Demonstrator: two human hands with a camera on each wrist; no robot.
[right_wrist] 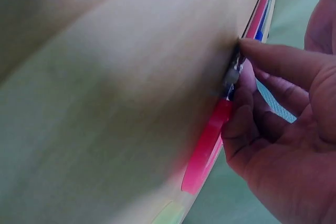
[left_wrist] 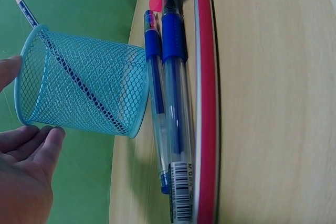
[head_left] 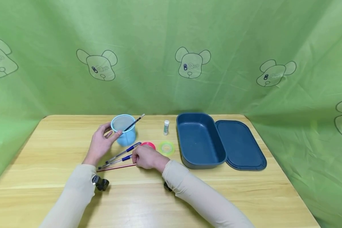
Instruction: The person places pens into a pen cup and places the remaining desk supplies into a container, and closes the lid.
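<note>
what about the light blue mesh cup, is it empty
No, a dark pencil leans inside the mesh cup, one end sticking out above it.

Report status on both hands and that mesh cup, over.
Left hand holds mesh cup, upright, dark pencil inside. Right hand pinches red pencil. Two blue pens lie between cup and red pencil.

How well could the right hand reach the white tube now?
Probably yes: only low tape seems to lie between the right hand and the white tube, though that hand pinches the red pencil.
</note>
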